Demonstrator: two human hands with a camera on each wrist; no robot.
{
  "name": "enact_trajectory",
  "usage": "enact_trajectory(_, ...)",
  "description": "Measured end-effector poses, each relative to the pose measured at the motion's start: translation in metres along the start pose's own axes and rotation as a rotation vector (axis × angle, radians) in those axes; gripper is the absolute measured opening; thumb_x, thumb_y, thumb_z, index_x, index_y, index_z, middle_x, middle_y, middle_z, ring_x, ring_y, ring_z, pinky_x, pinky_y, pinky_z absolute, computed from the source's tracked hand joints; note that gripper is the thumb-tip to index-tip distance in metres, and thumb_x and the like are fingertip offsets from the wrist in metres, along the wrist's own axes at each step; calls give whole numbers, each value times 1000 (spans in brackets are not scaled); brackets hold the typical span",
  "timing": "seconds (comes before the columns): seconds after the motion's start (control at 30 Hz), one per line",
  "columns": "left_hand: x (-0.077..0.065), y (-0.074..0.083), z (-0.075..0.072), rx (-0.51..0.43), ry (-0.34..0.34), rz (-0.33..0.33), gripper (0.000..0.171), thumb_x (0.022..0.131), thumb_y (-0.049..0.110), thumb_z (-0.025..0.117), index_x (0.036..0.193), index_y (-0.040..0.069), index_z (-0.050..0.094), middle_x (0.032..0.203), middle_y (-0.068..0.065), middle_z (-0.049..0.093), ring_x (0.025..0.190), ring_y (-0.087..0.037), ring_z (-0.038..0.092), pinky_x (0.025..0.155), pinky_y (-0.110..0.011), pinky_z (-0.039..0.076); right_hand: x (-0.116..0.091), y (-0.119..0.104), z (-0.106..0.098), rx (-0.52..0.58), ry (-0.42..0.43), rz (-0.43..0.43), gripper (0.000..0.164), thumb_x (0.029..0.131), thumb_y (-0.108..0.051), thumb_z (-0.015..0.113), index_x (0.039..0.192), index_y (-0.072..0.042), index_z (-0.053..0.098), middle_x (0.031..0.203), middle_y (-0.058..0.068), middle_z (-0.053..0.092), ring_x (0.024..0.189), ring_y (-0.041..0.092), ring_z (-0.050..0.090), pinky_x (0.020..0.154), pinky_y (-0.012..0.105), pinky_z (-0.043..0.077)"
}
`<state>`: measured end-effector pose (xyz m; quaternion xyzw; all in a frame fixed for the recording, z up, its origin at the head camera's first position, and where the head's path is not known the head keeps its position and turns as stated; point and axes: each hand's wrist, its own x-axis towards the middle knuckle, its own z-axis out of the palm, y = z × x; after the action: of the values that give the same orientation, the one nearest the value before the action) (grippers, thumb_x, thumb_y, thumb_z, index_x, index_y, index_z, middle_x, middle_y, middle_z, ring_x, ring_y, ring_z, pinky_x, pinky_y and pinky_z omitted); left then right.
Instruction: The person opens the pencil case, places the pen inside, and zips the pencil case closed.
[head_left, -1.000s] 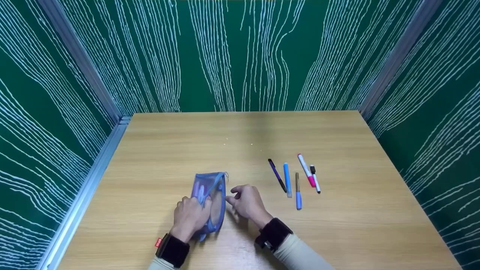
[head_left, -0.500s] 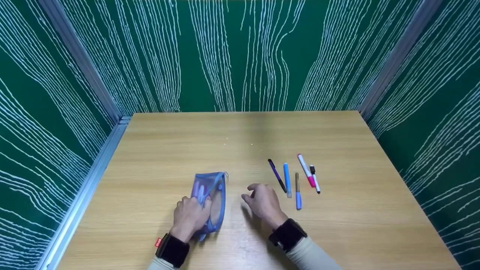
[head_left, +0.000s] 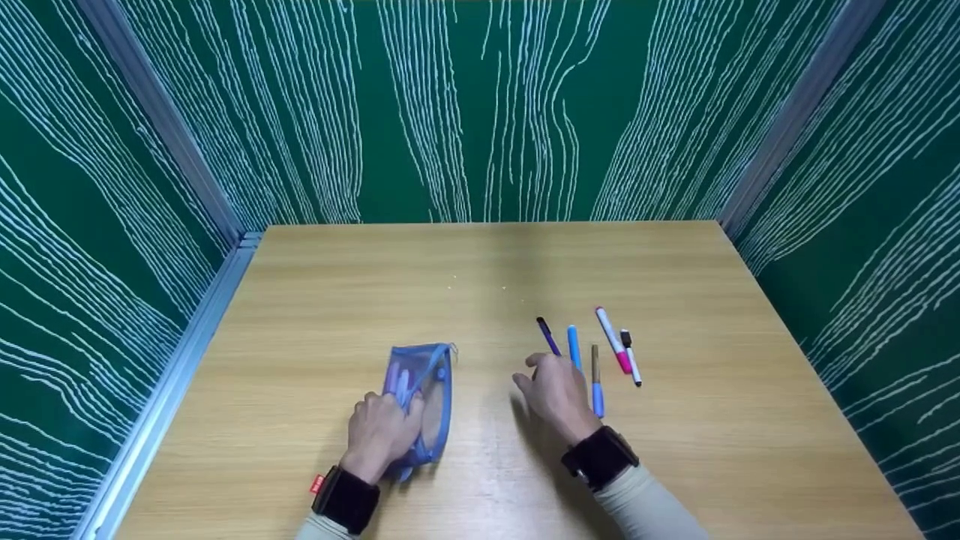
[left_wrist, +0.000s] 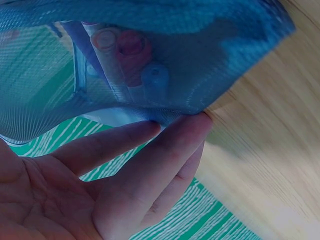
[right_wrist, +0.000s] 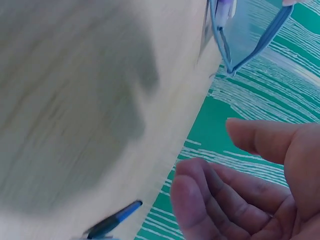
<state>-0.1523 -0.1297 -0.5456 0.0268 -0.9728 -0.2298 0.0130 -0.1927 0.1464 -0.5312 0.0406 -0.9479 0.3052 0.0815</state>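
Observation:
A translucent blue mesh pencil pouch (head_left: 438, 405) stands propped left of centre in the head view, with pens inside. My left hand (head_left: 380, 433) grips its near left side; in the left wrist view, the fingertips press against the mesh (left_wrist: 220, 60) below several marker ends (left_wrist: 132, 47). My right hand (head_left: 556, 394) hovers right of the pouch, fingers loosely bent and apart, holding nothing. It partly covers a dark purple pen (head_left: 547, 335) and a light blue marker (head_left: 574, 343). Just beside it lies a pen with a gold cap and blue barrel (head_left: 596, 382).
Farther right on the wooden table (head_left: 360, 285) lie a white marker with a pink cap (head_left: 612, 337) and a small white marker with a black cap (head_left: 631, 361). Green panels with white streaks (head_left: 480, 112) enclose the table's back and sides.
My right hand has moved from the pouch's edge rightward to the pens, now overlapping the purple pen and blue marker. The left hand and pouch have stayed in place.

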Motion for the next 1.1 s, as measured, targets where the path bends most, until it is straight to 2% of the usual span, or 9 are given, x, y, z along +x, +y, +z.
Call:
enact_trajectory(0.23,1,2,-1,-15,-22,-5,56,102,46,45,58,12,51,77,-14,54,66,-27,53,59,-43,44,7,17,-13,-99,25,37,35,84,-25,82,108,-1,76,99,22,75,81,39,73,71,50,58)
enact_trajectory(0.4,1,1,-2,-15,-21,-5,56,102,47,45,59,12,52,77,-14,54,67,-27,53,59,-43,44,16,28,-19,-143,34,64,18,84,-21,80,82,-5,74,77,14,72,64,31,67,58,46,53)
enact_trajectory(0.5,1,1,-2,-15,-17,-4,56,102,47,45,58,12,52,77,-14,54,66,-27,53,58,-44,44,22,33,-20,-179,41,58,20,85,-19,80,73,-8,68,68,10,68,58,27,62,53,42,49)
enact_trajectory(0.63,1,0,-2,-18,-13,-4,56,102,47,46,58,11,51,76,-14,53,66,-27,52,58,-43,43,29,36,-19,-207,55,44,21,84,-16,81,72,-7,67,68,11,66,57,28,62,51,43,49)
enact_trajectory(0.83,0,0,-1,-11,8,-7,55,101,47,47,61,10,54,76,-15,55,67,-29,55,58,-46,46,38,37,-11,-250,77,40,26,83,-12,80,67,-7,60,67,16,64,62,37,65,55,51,52)
enact_trajectory(1.1,0,1,-1,-9,-12,1,55,102,47,45,60,12,52,76,-13,53,67,-28,53,60,-44,43,47,39,0,-271,53,89,20,85,-9,77,80,5,65,79,24,67,70,42,68,62,52,57)
